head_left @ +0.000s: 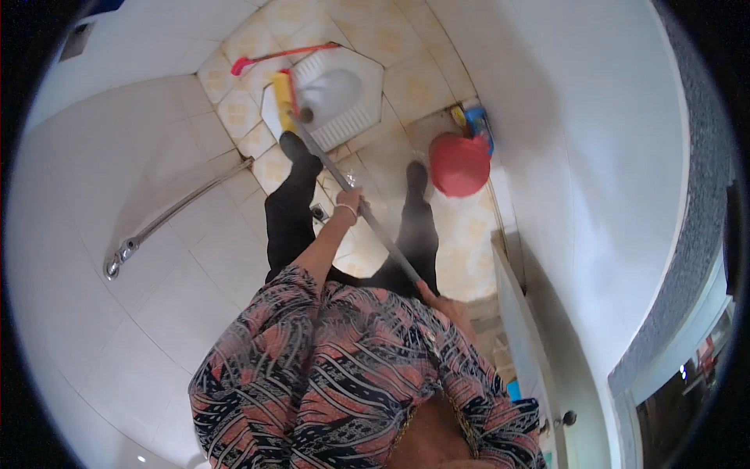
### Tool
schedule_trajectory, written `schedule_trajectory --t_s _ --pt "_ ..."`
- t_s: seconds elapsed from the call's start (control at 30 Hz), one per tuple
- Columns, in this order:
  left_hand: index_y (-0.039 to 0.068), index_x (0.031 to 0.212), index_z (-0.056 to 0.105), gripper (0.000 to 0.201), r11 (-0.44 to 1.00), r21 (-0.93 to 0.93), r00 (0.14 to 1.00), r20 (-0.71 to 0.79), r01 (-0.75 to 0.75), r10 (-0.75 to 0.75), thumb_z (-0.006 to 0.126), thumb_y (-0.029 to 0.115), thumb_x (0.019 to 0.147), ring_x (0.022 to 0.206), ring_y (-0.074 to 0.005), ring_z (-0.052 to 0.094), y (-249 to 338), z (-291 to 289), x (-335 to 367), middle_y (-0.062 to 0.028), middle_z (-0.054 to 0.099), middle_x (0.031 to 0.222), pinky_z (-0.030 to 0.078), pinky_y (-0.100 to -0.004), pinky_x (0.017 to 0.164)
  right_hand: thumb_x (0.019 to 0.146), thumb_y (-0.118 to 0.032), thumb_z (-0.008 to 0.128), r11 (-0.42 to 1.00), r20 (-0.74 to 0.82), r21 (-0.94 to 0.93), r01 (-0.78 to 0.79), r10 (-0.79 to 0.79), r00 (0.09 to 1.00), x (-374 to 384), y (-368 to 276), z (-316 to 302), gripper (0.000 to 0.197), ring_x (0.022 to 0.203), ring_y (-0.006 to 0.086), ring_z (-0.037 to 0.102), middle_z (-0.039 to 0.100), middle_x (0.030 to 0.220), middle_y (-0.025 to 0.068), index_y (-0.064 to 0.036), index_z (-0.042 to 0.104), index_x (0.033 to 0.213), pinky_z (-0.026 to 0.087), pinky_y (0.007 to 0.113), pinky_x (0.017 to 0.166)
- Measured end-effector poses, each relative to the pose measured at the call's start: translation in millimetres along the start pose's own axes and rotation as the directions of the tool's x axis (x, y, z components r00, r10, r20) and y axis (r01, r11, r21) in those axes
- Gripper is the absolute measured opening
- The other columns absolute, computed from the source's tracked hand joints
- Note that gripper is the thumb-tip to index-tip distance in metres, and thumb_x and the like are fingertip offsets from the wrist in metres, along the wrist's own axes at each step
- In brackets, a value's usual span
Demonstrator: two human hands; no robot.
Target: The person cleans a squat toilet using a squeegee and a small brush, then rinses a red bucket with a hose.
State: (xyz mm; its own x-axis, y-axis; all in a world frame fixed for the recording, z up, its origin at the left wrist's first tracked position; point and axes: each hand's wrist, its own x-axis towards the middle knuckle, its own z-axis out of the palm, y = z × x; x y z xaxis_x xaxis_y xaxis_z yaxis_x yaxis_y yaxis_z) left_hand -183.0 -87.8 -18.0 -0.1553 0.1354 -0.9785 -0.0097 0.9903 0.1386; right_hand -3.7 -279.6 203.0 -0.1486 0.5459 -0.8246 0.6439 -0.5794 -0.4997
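Observation:
My left hand (349, 205) is closed around the middle of the grey pole of a sponge mop (379, 229). Nearer my body, my right hand (447, 306) grips the upper end of the same pole. The mop's yellow sponge head (282, 102), with a red part along its side, rests at the left rim of a white squat toilet (351, 134). A brush with a pink head and a long red handle (289, 54) lies across the toilet's far left corner. My left shoe (295, 147) is close beside the mop head.
A red bucket or basin (459, 166) stands by the right wall, with a blue bottle (478, 123) behind it. A metal pipe (187, 200) runs along the left wall. At the lower right a door (522, 320) stands ajar. A drain (319, 213) lies between my legs.

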Motion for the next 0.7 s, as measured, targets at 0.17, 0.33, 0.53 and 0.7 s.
schedule_trajectory --t_s 0.17,0.33,0.53,0.7 --pt "0.001 0.061 0.042 0.02 0.986 0.123 0.993 0.054 -0.111 0.105 0.058 0.011 0.066 0.049 -0.0237 0.053 -21.3 -12.7 -27.7 -0.0082 0.045 0.053 0.048 -0.0382 0.045 0.063 -0.01 0.051 0.969 -0.101 0.243 0.044 -0.02 0.995 -15.0 28.9 22.6 0.057 0.055 0.0285 0.053 0.052 0.062 0.0131 -0.0179 0.034 0.117 0.04 0.035 0.048" --pt "-0.002 0.077 0.039 0.025 0.943 0.327 0.97 0.243 -0.065 -0.017 0.056 0.014 0.069 0.048 -0.02 0.053 -52.8 32.2 -80.2 -0.0106 0.051 0.061 0.045 -0.0296 0.038 0.061 -0.007 0.053 0.902 -0.125 0.389 -0.186 0.252 0.96 -53.6 55.7 64.4 0.046 0.056 0.0287 0.052 0.052 0.063 0.0144 -0.0115 0.044 0.107 0.04 0.035 0.049" --pt "-0.002 0.091 0.042 0.033 0.632 0.701 0.861 0.498 -0.331 -0.102 0.057 0.019 0.069 0.05 -0.0159 0.054 -50.9 41.2 -59.7 -0.0104 0.054 0.066 0.044 -0.0264 0.041 0.062 -0.015 0.058 0.642 0.109 0.407 -0.65 0.672 0.732 -41.0 74.9 109.9 0.019 0.061 0.0298 0.053 0.053 0.065 0.0153 -0.004 0.05 0.076 0.041 0.039 0.052" --pt "0.0 0.098 0.042 0.037 0.217 0.648 0.678 0.651 -0.73 0.34 0.055 0.023 0.071 0.06 -0.019 0.056 -5.2 -15.1 -6.0 -0.0106 0.056 0.072 0.044 -0.0287 0.054 0.063 -0.033 0.06 0.684 0.299 0.009 -0.729 0.694 0.655 -3.3 141.5 167.9 0.035 0.068 0.0295 0.055 0.056 0.073 0.0166 -0.0017 0.053 0.074 0.042 0.039 0.055"
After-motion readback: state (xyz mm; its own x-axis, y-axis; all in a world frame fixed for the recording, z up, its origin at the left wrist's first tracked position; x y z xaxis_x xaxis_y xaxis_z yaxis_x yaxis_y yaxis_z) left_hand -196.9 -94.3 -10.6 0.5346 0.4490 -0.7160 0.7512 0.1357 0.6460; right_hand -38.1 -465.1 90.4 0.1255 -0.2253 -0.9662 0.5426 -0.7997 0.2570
